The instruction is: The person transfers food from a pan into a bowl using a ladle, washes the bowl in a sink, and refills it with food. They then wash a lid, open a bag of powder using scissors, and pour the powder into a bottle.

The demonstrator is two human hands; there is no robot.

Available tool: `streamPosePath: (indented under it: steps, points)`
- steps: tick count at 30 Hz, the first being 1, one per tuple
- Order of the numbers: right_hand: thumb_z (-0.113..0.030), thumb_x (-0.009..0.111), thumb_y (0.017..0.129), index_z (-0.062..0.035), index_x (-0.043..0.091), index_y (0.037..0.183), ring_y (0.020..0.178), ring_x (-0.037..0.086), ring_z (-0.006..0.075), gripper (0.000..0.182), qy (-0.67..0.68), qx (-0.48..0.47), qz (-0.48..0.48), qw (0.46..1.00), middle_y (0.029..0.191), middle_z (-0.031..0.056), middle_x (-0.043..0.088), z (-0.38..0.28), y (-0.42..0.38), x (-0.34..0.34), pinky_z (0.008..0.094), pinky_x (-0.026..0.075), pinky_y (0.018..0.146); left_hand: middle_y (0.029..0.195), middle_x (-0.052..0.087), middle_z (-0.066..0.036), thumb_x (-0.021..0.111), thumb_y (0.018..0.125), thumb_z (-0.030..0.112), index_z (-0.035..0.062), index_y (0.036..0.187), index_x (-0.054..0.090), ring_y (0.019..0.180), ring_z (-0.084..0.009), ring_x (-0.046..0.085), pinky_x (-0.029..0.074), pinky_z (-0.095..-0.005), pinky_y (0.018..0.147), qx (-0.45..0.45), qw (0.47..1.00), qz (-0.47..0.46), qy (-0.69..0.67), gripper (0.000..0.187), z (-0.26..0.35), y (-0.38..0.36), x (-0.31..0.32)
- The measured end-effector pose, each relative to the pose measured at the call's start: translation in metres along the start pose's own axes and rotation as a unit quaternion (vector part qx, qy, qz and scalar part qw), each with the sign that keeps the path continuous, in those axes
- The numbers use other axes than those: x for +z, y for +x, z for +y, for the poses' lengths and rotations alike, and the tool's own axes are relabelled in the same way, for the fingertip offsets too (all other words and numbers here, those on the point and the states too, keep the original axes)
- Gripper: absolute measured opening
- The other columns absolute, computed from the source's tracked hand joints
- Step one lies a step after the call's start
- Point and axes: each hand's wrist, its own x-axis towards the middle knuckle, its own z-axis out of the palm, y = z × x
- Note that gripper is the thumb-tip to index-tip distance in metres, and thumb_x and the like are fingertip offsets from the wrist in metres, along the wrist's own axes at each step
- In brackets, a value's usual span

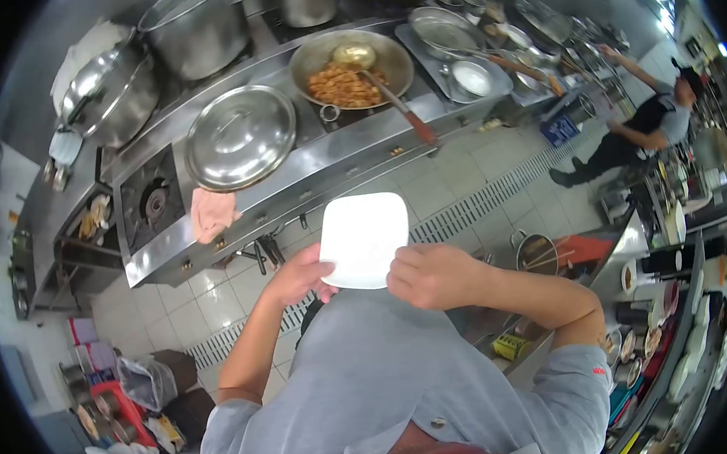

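A white square plate (366, 237) with rounded corners is held in front of my chest, its face turned up. My left hand (302, 276) grips its lower left edge, with the thumb on the rim and fingers beneath. At the lower right edge, my right hand (433, 278) is closed with its fingers curled against the plate; whether anything else is inside those fingers is hidden. Beyond the plate, on the stove, sits a wide wok (312, 62) of chunky orange-brown food. A ladle (355, 57) with a wooden handle rests in it.
A large round lid (241, 136) lies on the stove, near a pink cloth (214, 214) hanging at its front edge. Big steel pots (195, 33) stand behind. A floor grate (478, 199) crosses the tiles. At the right, a co-worker (653, 122) reaches toward the counter.
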Motion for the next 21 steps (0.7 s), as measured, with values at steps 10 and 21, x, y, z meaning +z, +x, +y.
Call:
streamPosePath:
  steps: [10,21]
  points:
    - [-0.027,0.077,0.081,0.0032,0.061,0.118,0.101,0.066,0.0395,0.051,0.054,0.386,0.183,0.902,0.11,0.0241,0.067,0.19,0.029,0.055,0.0461,0.053,0.09,0.063,0.051,-0.002,0.057,0.095,0.019,0.0003,0.118,0.056,0.043,-0.0093,0.043,0.039,-0.0265,0.041,0.142,0.907,0.131,-0.373,0.03,-0.081,-0.054,-0.077]
    - [-0.026,0.072,0.091,-0.0065,0.06,0.112,0.061,0.058,0.0156,0.031,0.812,0.512,0.112,0.257,0.084,0.0068,0.063,0.358,-0.037,0.19,0.0312,0.047,0.05,0.063,0.055,-0.004,0.06,0.09,0.012,0.0035,0.118,0.055,0.039,-0.0093,0.041,0.037,-0.0265,0.04,0.194,0.875,0.281,-0.342,0.029,-0.022,-0.008,-0.052]
